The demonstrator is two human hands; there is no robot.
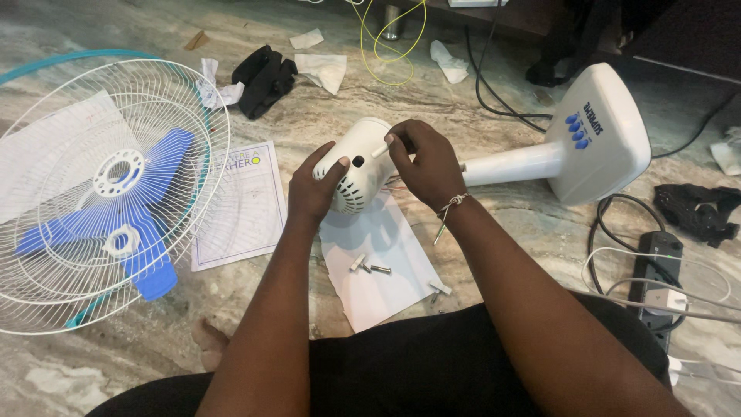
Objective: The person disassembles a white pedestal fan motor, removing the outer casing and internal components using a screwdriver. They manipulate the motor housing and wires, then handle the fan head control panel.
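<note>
The white motor housing [356, 166] of a dismantled fan lies on its side on the marble floor [478, 232], just in front of the seated person's lap, partly over a white sheet of paper [382, 259]. The left hand [315, 189] wraps its near end, fingers curled and thumb pressed against the vented back cover, apparently to keep the round body from rolling. The right hand [428, 164] comes over the top, with thumb and forefinger pinched on a small white peg or knob [381, 150] that stands out of the housing beside a dark round hole; a thread bracelet sits at that wrist.

The long axis of the fan body runs roughly left to right across the view: the vented rear of the housing faces the person, and the white neck [513, 164] leads away to the right, ending in the base [602, 135] with blue buttons, tipped on edge.

On the paper, just below the hands, lie several loose screws and small parts [369, 266], probably gathered there so they stay visible. Well apart to the left rest the white wire guard [116, 193] and the blue blade [116, 216] inside it. A black power strip [656, 270] with white cables lies at the right.
</note>
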